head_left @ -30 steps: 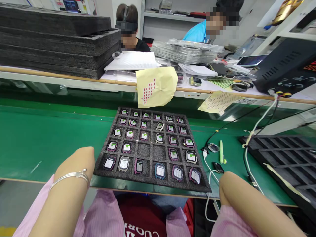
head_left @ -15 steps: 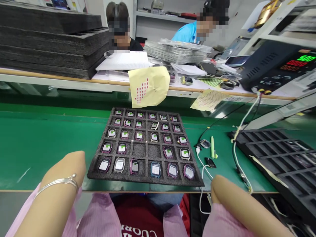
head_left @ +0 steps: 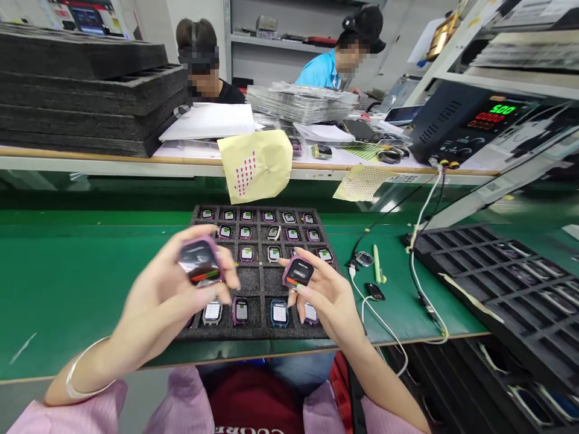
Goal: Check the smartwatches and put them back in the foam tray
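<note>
Above the left part of a black foam tray (head_left: 266, 332), my left hand (head_left: 167, 295) is closed on a purple-framed watch face (head_left: 200, 261) with a dark screen. My right hand (head_left: 328, 295) pinches a second purple-framed watch face (head_left: 298, 272) over the tray's right part; its dark screen shows an orange-red band. Several watch faces with lit screens sit in the tray's compartments, among them a blue-framed one (head_left: 279, 313) and a purple one (head_left: 240, 311) in the front row. Both hands hide some compartments.
Right of the tray are a green pen (head_left: 377, 264), a small black device (head_left: 375, 292) and a white cable (head_left: 384, 323). Another black tray (head_left: 470, 283) lies farther right. A power supply (head_left: 461, 123) and stacked foam trays (head_left: 85, 90) stand on the shelf. Two people are beyond it.
Both hands have come into view over the tray, each now holding a watch face. The camera view has shifted slightly, moving the shelf and power supply leftward in the picture.
</note>
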Demonstrator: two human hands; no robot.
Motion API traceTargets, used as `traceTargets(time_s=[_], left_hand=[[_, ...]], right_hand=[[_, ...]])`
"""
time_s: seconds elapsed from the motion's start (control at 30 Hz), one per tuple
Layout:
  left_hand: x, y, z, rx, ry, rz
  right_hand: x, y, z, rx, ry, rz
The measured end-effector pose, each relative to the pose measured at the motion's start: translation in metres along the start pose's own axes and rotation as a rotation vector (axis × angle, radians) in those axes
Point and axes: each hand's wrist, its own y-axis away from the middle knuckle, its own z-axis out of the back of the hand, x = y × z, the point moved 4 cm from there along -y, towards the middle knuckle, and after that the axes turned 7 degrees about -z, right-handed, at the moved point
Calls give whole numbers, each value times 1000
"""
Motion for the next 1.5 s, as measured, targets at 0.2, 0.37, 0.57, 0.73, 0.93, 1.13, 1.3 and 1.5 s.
traceTargets(time_s=[0.2, 0.37, 0.57, 0.73, 0.93, 1.13, 1.3, 1.5], left_hand=[[60, -20, -3, 156, -64, 128], [75, -19, -8, 238, -58, 172], [77, -17, -5, 274, 15, 167], [76, -18, -4, 245, -11, 172], [77, -20, -3, 220, -3, 177], [71, -20, -5, 215, -70, 155], [72, -19, -3, 210, -90, 171], [72, -22, -1, 226, -92, 141]], right_hand=[[1, 4, -4, 27, 7, -15], [1, -1, -3, -70, 66, 23], [-6, -2, 2, -160, 132, 1], [-5, 2, 4, -61, 95, -32], [0, 8, 1, 61, 55, -68], [-3, 8, -2, 1, 48, -85], [-2, 6, -1, 61, -16, -26], [-8, 5, 4, -34, 44, -19]])
